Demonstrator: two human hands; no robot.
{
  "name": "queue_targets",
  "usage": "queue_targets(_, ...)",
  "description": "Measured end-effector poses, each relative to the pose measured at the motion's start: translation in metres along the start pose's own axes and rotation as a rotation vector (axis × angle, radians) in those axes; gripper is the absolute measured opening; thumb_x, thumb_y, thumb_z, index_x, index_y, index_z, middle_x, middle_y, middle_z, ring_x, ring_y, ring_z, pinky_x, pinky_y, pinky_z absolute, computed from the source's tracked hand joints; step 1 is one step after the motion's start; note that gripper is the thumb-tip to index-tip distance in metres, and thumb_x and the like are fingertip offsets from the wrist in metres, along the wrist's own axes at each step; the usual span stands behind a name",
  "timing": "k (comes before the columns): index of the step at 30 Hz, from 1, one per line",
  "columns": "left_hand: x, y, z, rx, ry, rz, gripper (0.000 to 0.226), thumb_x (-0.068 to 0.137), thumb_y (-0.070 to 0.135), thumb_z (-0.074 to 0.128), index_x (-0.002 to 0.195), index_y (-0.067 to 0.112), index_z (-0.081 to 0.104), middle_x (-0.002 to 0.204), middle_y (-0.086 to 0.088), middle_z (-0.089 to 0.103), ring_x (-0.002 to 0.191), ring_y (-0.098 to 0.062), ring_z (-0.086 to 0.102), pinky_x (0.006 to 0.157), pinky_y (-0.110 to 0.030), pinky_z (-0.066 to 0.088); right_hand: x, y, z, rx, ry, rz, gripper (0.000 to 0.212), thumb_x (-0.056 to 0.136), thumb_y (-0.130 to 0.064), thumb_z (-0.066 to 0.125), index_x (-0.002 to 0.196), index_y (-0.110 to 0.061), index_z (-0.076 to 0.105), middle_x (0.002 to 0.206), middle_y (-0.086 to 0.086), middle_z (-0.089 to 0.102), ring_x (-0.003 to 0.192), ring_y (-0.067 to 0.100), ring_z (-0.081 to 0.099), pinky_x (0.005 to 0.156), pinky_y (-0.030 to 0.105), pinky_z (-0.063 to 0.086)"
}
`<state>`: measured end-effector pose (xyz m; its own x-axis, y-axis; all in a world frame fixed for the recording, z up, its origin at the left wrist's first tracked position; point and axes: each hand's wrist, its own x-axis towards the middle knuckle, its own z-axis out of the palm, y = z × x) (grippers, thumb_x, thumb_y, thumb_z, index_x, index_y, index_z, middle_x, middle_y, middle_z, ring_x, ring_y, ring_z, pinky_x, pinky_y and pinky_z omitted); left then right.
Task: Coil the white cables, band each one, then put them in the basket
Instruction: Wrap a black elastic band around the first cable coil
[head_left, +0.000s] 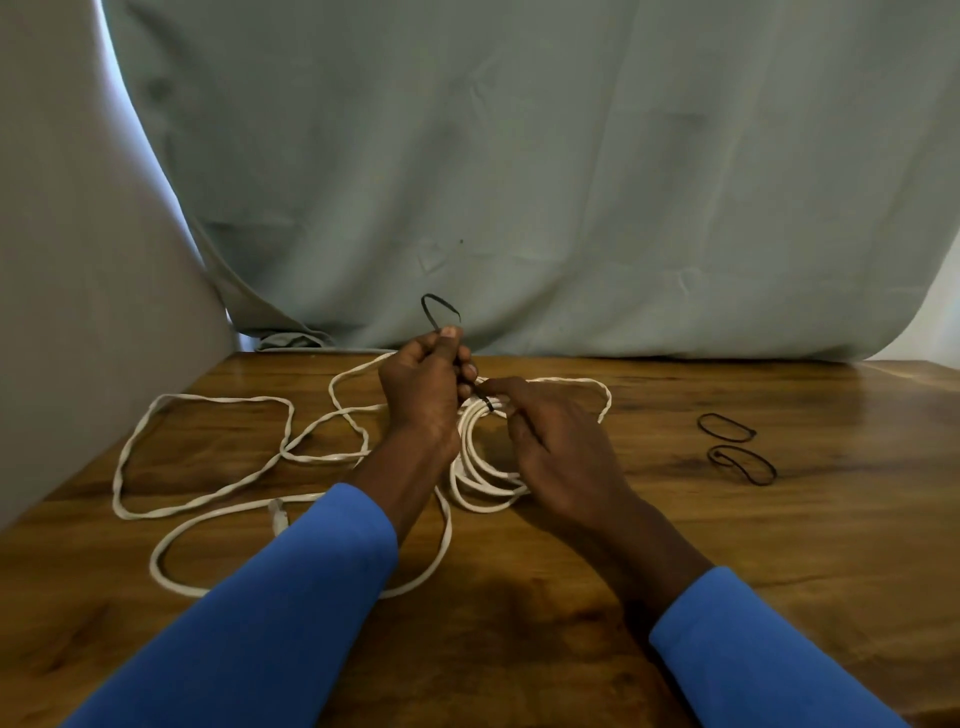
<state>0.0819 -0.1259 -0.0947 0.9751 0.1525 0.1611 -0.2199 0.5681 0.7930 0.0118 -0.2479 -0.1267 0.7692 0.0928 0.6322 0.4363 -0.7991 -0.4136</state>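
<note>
Left hand (423, 389) is pinching a black elastic band (439, 306), holding its free loop up. Right hand (550, 447) is gripping the coiled white cable (478, 467) at its top, where the band is crossing the turns. Coil: likely light and springy, prone to unwinding; best gripped across all turns. Loose white cable (208, 452) is sprawling leftward on the bench (675, 545); two spare bands (725, 427) are lying rightward. Basket not in view.

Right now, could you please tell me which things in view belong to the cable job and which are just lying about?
Job: coiled white cable; black elastic band pinched by the left hand; loose white cable; two spare black elastic bands.
Lying about: wooden table; grey-green cloth backdrop.
</note>
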Motion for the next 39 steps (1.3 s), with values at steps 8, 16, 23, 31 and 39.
queue_targets(8, -0.003, 0.001, 0.008, 0.038, -0.101, -0.003, 0.019, 0.100, 0.009, 0.064, 0.081, 0.009, 0.062, 0.058, 0.000, 0.058, 0.043, -0.009, 0.050, 0.037, -0.020, 0.036, 0.013, -0.015, -0.003, 0.382, 0.163, 0.304, 0.016, 0.090, -0.035, 0.076, 0.080, -0.023, 0.078, 0.080, -0.005, 0.076, 0.074, 0.014, 0.071, 0.070, 0.038, 0.058)
queue_targets(16, -0.004, 0.007, 0.011, 0.107, -0.015, 0.046, 0.025, 0.097, 0.004, 0.065, 0.073, 0.009, 0.062, 0.059, -0.004, 0.057, 0.040, -0.009, 0.047, 0.037, -0.018, 0.033, 0.016, -0.022, -0.014, 0.631, -0.025, 0.376, 0.016, 0.094, -0.011, 0.070, 0.080, -0.001, 0.071, 0.079, 0.018, 0.071, 0.058, 0.014, 0.062, 0.051, 0.017, 0.050)
queue_targets(23, 0.004, 0.013, 0.005, 0.148, -0.144, -0.097, 0.016, 0.098, 0.004, 0.063, 0.082, 0.004, 0.063, 0.059, -0.007, 0.061, 0.040, -0.010, 0.052, 0.039, -0.017, 0.041, 0.008, -0.017, -0.008, 0.681, 0.030, 0.273, 0.024, 0.098, -0.016, 0.067, 0.082, 0.002, 0.063, 0.059, 0.004, 0.061, 0.049, 0.003, 0.053, 0.051, 0.015, 0.042)
queue_targets(31, 0.008, 0.014, 0.000, 0.159, -0.176, -0.062, 0.008, 0.095, 0.011, 0.072, 0.089, 0.006, 0.071, 0.070, -0.007, 0.073, 0.046, -0.010, 0.056, 0.041, -0.021, 0.044, 0.005, -0.015, -0.018, 0.903, -0.026, 0.339, 0.015, 0.102, -0.007, 0.053, 0.096, -0.001, 0.065, 0.062, 0.009, 0.052, 0.053, 0.013, 0.045, 0.046, 0.018, 0.035)
queue_targets(39, 0.011, 0.019, -0.004, 0.271, -0.149, 0.097, 0.014, 0.095, 0.009, 0.070, 0.081, 0.007, 0.071, 0.064, -0.004, 0.071, 0.047, -0.009, 0.058, 0.047, -0.021, 0.048, 0.004, -0.015, -0.014, 0.824, -0.017, 0.232, 0.010, 0.100, -0.008, 0.059, 0.100, -0.001, 0.066, 0.064, 0.002, 0.053, 0.056, 0.007, 0.046, 0.054, 0.020, 0.039)
